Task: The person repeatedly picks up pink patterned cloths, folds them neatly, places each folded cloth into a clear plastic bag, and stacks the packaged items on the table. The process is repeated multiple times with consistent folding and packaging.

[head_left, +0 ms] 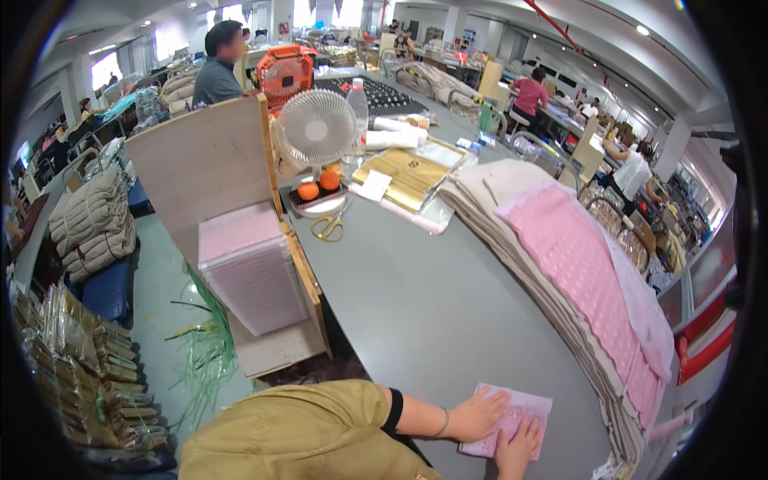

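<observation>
A folded pink patterned cloth [534, 408] lies on the grey table near its front edge. My left hand [482, 415], with a bracelet at the wrist, rests flat across the cloth's left part, fingers stretched out. Just below and to the right, my right hand [518, 445] presses on the cloth's lower part with its fingers extended. Both palms hide much of the cloth. Along the table's right side lies a long pink dotted cloth [576, 248], spread over a thick stack of beige cloths [512, 240].
Left of the table, a wooden rack [208, 160] holds a tall stack of folded pink cloths [252, 272]. Yellow-handled scissors [328, 230], a white fan [316, 128], two orange fruits [329, 180] and gold packages [408, 172] sit farther back. A person [220, 68] is beyond the rack.
</observation>
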